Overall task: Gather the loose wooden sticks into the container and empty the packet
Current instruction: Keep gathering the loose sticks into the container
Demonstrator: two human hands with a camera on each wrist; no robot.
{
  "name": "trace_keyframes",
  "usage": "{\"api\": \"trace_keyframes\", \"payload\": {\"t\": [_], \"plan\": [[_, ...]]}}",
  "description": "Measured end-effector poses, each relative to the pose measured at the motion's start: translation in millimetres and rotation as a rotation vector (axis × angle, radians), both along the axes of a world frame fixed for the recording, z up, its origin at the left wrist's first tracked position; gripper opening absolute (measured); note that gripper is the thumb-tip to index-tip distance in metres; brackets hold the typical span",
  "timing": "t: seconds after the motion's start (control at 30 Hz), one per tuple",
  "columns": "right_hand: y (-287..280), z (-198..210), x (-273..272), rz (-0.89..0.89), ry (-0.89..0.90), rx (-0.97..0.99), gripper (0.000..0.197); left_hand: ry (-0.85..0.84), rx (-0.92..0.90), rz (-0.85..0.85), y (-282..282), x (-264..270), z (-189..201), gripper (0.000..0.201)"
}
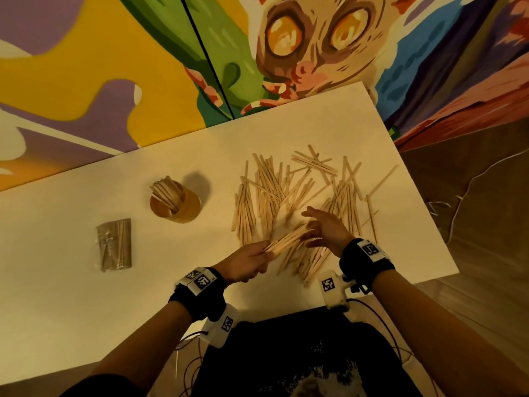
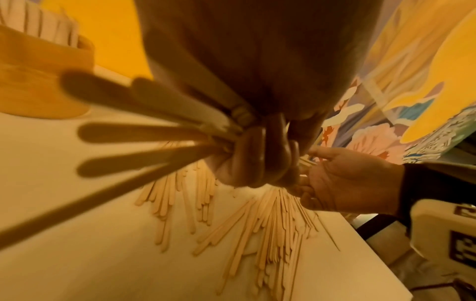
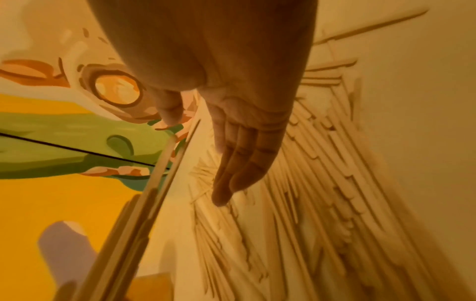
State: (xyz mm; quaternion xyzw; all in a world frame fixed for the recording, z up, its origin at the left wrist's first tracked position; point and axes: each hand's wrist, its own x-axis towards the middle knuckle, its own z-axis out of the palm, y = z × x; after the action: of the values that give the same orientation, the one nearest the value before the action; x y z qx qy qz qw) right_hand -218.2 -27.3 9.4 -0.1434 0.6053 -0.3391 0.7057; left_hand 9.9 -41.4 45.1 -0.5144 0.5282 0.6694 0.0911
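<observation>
Many loose wooden sticks (image 1: 300,196) lie scattered over the right half of the white table (image 1: 71,282). My left hand (image 1: 249,263) grips a bundle of sticks (image 1: 286,242) just above the pile; its curled fingers (image 2: 247,163) wrap the bundle (image 2: 144,132). My right hand (image 1: 323,227) is open with straight fingers (image 3: 239,163) beside the bundle's far end, over the pile (image 3: 322,203). A round wooden container (image 1: 176,203) with sticks standing in it sits to the left. A clear packet of sticks (image 1: 114,243) lies flat further left.
The table's right edge (image 1: 423,202) and front edge run close to the pile. A painted mural wall (image 1: 143,67) stands behind the table. Cables (image 1: 386,333) hang from my wrist cameras near my body. The container (image 2: 38,81) is near my left hand.
</observation>
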Motion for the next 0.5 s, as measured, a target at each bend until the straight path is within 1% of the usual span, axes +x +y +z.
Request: {"api": "trace_keyframes", "payload": {"t": [0.07, 0.1, 0.2, 0.27, 0.33, 0.5], "plan": [[-1, 5, 16, 0.112, 0.019, -0.022, 0.039, -0.01, 0.006, -0.022, 5, 9, 4, 0.022], [0, 9, 26, 0.179, 0.027, -0.039, 0.036, -0.02, -0.021, -0.043, 7, 15, 5, 0.025], [8, 21, 61, 0.347, -0.016, -0.061, 0.031, -0.107, -0.262, -0.216, 9, 32, 4, 0.029], [10, 27, 82, 0.393, -0.05, -0.075, 0.029, -0.218, -0.401, -0.3, 11, 45, 1, 0.024], [8, 30, 101, 0.425, -0.051, -0.099, 0.026, -0.308, -0.478, -0.317, 13, 57, -1, 0.019], [1, 35, 138, 0.498, -0.017, -0.167, 0.02, -0.465, -0.677, -0.378, 10, 87, -4, 0.025]]}}
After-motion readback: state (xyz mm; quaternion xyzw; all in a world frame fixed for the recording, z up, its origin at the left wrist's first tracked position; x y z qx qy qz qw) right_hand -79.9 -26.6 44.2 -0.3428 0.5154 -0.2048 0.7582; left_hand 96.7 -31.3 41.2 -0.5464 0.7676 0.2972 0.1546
